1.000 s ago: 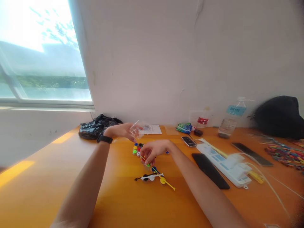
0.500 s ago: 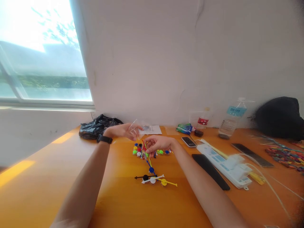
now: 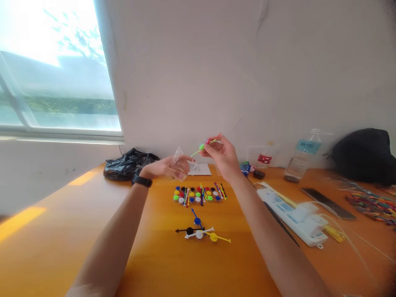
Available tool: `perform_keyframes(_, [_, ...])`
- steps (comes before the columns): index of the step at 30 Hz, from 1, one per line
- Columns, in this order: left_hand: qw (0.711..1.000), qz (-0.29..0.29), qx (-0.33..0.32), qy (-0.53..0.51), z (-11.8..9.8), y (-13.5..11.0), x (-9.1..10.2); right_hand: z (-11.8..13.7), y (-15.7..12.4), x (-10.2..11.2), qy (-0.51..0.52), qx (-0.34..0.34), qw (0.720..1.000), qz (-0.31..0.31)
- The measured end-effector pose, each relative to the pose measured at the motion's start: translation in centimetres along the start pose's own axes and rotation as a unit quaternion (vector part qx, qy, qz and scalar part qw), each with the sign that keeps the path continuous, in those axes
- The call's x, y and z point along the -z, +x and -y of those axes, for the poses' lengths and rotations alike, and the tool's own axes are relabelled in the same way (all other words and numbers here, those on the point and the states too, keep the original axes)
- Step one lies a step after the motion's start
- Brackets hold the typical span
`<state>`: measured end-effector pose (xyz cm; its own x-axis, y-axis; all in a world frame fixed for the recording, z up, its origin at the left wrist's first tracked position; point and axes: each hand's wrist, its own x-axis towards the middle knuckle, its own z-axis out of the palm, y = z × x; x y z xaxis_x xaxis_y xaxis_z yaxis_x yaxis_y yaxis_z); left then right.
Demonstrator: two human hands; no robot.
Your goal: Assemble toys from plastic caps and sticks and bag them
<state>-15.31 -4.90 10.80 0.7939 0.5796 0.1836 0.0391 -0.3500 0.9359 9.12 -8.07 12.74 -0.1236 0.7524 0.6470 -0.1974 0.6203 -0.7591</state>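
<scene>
My left hand (image 3: 171,168) is closed on a clear plastic bag (image 3: 177,156) over the back of the table. To its right, my right hand (image 3: 225,156) is raised, pinching a green arrow spinner (image 3: 201,147) and a red one partly hidden by the fingers. Below the hands, coloured round spinner bases (image 3: 192,194) lie in small groups with loose arrows (image 3: 202,194) among them. Closer to me are a blue arrow spinner (image 3: 197,222), a black one (image 3: 189,231), a white one (image 3: 199,234) and a yellow one (image 3: 213,237).
A black plastic bag (image 3: 128,165) lies at the back left, and a printed paper (image 3: 202,169) by the wall. To the right are a power strip (image 3: 287,214), a phone (image 3: 328,202), a water bottle (image 3: 303,161), a red-labelled bottle (image 3: 264,159) and a black bag (image 3: 363,154).
My right hand has risen away from the grouped pieces with the green and red spinners. My left hand with the clear bag has shifted slightly right.
</scene>
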Motion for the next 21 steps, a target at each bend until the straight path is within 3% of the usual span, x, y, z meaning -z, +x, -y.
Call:
perform_keyframes(4, [1.0, 0.011, -0.015, -0.025, -0.4, 1.0, -1.3, 0.5, -0.8, -1.1, -0.077, -0.003, 0.996, 0.053])
perform_keyframes(10, [0.999, -0.022, -0.023, -0.02, -0.5, 1.3, -1.9, 1.1, -1.4, -1.7, -0.169, -0.009, 0.981, 0.097])
perform_keyframes(17, [0.999, -0.009, -0.027, -0.023, 0.0, 1.4, -1.2, 1.3, -1.2, -1.1, -0.233, 0.024, 0.97, 0.057])
perform_keyframes(21, [1.0, -0.007, -0.021, -0.007, 0.3, 1.3, -0.8, 1.1, -0.8, -0.2, -0.323, 0.047, 0.945, 0.014])
